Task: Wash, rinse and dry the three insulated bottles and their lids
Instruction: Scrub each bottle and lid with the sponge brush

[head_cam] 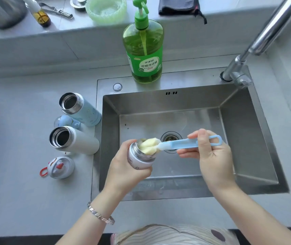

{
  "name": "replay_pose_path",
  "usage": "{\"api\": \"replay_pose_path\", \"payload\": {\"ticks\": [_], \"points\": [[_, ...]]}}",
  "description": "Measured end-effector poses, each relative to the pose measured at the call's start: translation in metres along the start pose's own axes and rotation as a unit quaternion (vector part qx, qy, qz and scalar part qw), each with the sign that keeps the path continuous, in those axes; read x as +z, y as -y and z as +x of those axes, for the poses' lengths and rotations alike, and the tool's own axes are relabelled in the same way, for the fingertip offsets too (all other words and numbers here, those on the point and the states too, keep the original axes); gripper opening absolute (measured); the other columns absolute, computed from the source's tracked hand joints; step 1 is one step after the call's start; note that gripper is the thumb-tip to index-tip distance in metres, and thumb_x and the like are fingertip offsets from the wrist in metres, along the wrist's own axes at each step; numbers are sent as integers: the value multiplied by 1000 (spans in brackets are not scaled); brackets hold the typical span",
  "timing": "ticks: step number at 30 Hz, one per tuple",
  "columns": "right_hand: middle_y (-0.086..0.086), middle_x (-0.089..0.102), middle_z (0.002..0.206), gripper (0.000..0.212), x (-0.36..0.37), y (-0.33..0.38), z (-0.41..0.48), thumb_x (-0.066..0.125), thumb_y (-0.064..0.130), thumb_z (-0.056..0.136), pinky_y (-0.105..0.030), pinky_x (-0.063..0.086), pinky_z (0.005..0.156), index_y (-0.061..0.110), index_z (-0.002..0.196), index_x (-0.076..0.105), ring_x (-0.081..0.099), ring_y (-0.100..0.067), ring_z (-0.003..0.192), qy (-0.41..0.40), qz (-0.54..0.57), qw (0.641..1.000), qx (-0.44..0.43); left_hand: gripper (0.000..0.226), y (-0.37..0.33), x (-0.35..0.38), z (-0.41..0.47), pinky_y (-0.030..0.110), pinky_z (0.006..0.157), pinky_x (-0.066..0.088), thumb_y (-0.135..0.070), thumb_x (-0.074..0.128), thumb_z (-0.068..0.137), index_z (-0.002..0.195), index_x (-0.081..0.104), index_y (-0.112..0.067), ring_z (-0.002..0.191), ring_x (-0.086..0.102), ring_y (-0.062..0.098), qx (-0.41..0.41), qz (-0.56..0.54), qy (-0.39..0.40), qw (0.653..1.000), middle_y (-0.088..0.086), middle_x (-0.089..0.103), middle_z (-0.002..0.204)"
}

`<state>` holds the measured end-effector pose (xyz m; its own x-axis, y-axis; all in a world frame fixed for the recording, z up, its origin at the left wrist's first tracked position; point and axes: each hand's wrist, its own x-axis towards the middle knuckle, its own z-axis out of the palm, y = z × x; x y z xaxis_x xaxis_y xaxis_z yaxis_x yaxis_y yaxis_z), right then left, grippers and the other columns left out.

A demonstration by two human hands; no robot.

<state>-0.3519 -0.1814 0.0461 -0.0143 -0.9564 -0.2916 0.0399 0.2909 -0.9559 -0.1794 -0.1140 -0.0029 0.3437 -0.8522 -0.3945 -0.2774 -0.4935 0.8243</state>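
On the counter (pixel 17 174) at the left lie a red-looped lid (pixel 60 167) and a rounded blue lid (pixel 67 121). Next to them, a white bottle (pixel 74 140) and a pale blue bottle (pixel 81 108) stand uncapped, apparently upright. Over the sink (pixel 247 138), the left hand (pixel 125 167) wraps round the small bottle (pixel 139 156), its mouth tipped rightward. The steel-walled body should be rigid and light when empty but slick once soapy, so a full grasp below the neck suits it. The brush (pixel 180 145) has its soft sponge head at the mouth, and the right hand (pixel 210 156) pinches the handle. A third lid is nowhere visible. The palm hides the small bottle's lower body, and its inside cannot be made out.
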Motion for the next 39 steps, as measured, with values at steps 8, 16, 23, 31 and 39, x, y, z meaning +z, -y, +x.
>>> {"api": "replay_pose_path", "payload": {"ticks": [8, 16, 23, 31, 39], "points": [[-1, 66, 54, 31, -8, -20, 79, 40, 25, 97, -19, 55, 54, 13, 75, 58, 66, -15, 50, -95, -53, 993, 42, 58, 63, 8, 94, 4, 61, 39, -3, 75, 56, 99, 49, -32, 84, 59, 3, -78, 73, -52, 993, -15, 62, 90], [-10, 64, 66, 29, 0, -73, 106, 42, 20, 97, -17, 54, 55, 8, 78, 60, 67, -14, 55, -81, -121, 982, 123, 50, 115, 37, 153, 26, 70, 43, -21, 77, 60, 97, 48, -38, 93, 59, 13, -155, 116, -47, 980, -14, 61, 100], [-18, 65, 76, 24, 11, -67, 102, 42, 14, 97, -10, 48, 52, 8, 81, 59, 68, -11, 58, -52, -114, 984, 128, 59, 127, 36, 150, 29, 79, 46, -30, 77, 67, 118, 48, -34, 112, 55, 17, -174, 179, -5, 968, -11, 57, 118], [-16, 68, 76, 19, 9, -34, 63, 47, 14, 95, -9, 48, 53, 8, 83, 61, 67, -9, 58, -2, -118, 987, 107, 81, 89, 6, 85, 25, 103, 31, -12, 70, 77, 145, 26, -19, 134, 35, 17, -157, 109, -7, 981, 0, 32, 148], [-14, 69, 92, 21, -27, -12, -5, 47, -1, 93, -14, 55, 61, 3, 109, 61, 72, -19, 74, 53, -63, 983, 163, 38, 32, -62, -37, 24, 98, 37, -27, 56, 80, 117, 60, -18, 116, 48, 8, 192, 232, -161, 940, -7, 54, 130]]}}
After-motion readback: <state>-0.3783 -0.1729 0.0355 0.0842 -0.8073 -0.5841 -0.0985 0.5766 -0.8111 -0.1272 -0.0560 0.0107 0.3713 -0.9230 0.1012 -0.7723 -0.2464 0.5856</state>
